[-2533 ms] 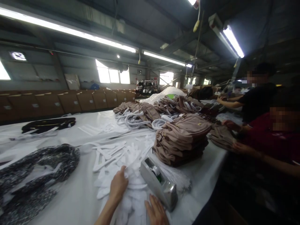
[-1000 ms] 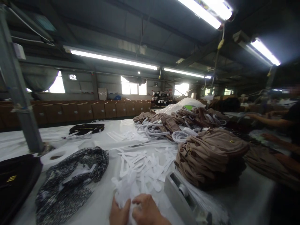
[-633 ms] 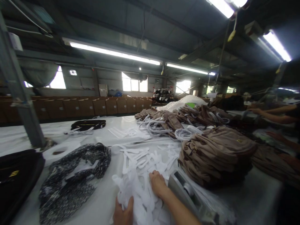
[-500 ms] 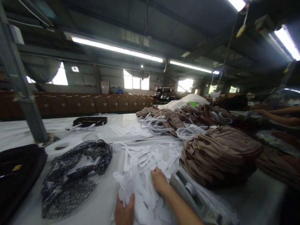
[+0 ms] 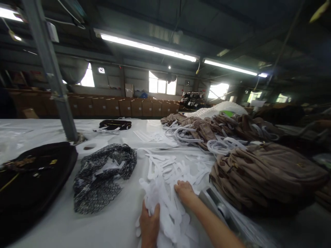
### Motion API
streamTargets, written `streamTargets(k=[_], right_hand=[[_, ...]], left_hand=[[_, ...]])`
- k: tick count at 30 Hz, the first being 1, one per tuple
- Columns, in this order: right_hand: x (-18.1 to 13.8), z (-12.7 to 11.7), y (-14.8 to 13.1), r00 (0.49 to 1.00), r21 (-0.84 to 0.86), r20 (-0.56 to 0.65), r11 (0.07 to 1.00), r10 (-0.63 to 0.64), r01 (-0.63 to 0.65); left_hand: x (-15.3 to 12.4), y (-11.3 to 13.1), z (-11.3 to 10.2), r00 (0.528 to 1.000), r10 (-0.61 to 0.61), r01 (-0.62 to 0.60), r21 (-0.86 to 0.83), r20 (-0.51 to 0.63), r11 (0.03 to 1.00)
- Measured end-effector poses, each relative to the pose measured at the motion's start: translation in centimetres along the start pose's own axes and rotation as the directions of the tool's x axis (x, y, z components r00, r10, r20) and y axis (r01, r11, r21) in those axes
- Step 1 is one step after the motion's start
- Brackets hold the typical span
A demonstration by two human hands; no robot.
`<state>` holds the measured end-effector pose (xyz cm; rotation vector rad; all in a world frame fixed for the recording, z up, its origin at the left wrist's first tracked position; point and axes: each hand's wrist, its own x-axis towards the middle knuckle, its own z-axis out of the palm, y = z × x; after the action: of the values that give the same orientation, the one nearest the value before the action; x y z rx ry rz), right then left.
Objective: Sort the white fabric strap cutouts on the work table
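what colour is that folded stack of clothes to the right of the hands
The folded stack is a dusty taupe-brown, seen clearest in the head view.

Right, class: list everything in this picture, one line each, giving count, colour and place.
table: one, white cover, across the foreground
white cut-out pieces: a heap, white, centre front
speckled fabric: one bundle, black-and-white, left of the heap
dark garment: one, black, far left
tan garments: a stack, brown, right
tape dispenser: one, grey, beside the right forearm
cartons: a row, brown, at the back
left hand: on the heap's near edge
right hand: on the heap
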<state>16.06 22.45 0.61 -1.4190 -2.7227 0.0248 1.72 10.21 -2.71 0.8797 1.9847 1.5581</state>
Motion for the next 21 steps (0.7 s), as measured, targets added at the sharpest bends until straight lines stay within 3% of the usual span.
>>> streamTargets(k=[6, 11, 16, 21], right_hand=[[-0.1, 0.0, -0.4, 0.999, -0.021, -0.013, 0.999, -0.036, 0.036], [-0.9, -0.5, -0.2, 0.988, 0.019, -0.081, 0.991, 0.133, -0.132], [-1.2, -3.2, 0.9, 0.958, 0.12, -0.034, 0.953, 0.285, -0.28], [-2.6, -6.4, 1.4, 0.937, 0.291, -0.038, 0.901, 0.346, -0.321]], left_hand=[[0.5, -1.0, 0.0, 1.0, -0.013, 0.012, 0.042, 0.012, 0.999], [0.7, -1.0, 0.0, 1.0, 0.007, -0.008, 0.063, 0.023, 0.998], [0.7, -0.4, -0.2, 1.0, -0.018, 0.015, 0.119, 0.024, 0.993], [0.5, 0.3, -0.4, 1.0, -0.001, -0.003, 0.121, 0.031, 0.993]])
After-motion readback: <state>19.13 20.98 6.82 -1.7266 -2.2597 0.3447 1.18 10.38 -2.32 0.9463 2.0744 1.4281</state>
